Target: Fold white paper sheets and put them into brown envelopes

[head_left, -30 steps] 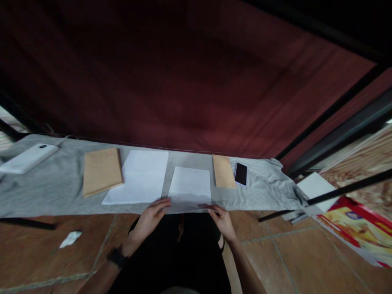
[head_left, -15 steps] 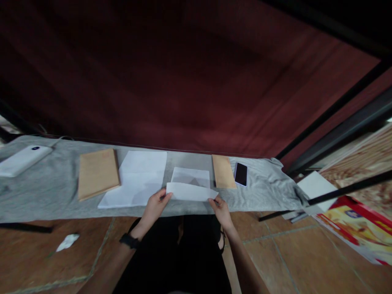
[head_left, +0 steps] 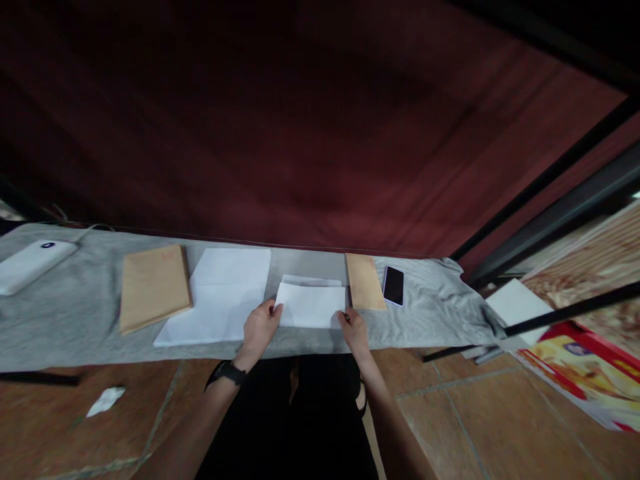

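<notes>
A folded sheet of white paper (head_left: 311,307) lies in front of me on the grey cloth, its near flap covering most of the part behind. My left hand (head_left: 263,327) pinches its left edge between thumb and fingers. At the opposite edge my right hand (head_left: 354,329) grips the same sheet. Left of it rests a stack of white paper (head_left: 227,293) with a crease across the top sheet. A narrow brown envelope (head_left: 365,281) lies just beyond my right hand.
Farther left are a stack of brown envelopes (head_left: 155,288) and a white power bank (head_left: 37,263) with a cable. A phone (head_left: 394,285) lies right of the narrow envelope. The grey cloth (head_left: 435,313) covers a narrow table. A red and yellow box (head_left: 585,373) stands at the lower right.
The paper's near flap has gone from raised and curved to lying flatter and farther forward, covering more of the back part. Both hands have moved slightly with it.
</notes>
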Tool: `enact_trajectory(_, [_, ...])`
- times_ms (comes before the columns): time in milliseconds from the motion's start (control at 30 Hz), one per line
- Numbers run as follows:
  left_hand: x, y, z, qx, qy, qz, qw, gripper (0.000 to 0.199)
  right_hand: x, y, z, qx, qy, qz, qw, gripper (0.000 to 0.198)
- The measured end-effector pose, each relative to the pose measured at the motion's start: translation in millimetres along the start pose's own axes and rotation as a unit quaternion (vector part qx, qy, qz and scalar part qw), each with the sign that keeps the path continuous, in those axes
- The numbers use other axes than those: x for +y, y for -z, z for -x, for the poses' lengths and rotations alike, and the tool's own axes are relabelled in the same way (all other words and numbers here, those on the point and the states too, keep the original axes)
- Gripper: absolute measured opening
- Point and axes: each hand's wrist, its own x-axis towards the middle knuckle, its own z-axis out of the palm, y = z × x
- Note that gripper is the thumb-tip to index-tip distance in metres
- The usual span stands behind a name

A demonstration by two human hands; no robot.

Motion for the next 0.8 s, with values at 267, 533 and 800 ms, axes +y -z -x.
enact_trajectory(267, [19.5, 4.0, -13.0, -0.03, 0.01, -0.142, 0.989, 0.037, -18.9, -3.5, -5.7, -0.001, -0.038, 0.129, 0.991, 0.022])
enact_trajectory(533, [23.8, -3.4, -30.0, -0.03, 0.019, -0.154, 0.987, 0.038, -25.8, -7.7, -15.2, 0.011, -0.015, 0.244, 0.97, 0.027])
enact_trajectory(800, [24.6, -12.6, -38.7, -0.016, 0.021, -0.163, 0.986, 0.04, -23.0, -21.1, -21.3, 0.05, -0.003, 0.246, 0.968, 0.039])
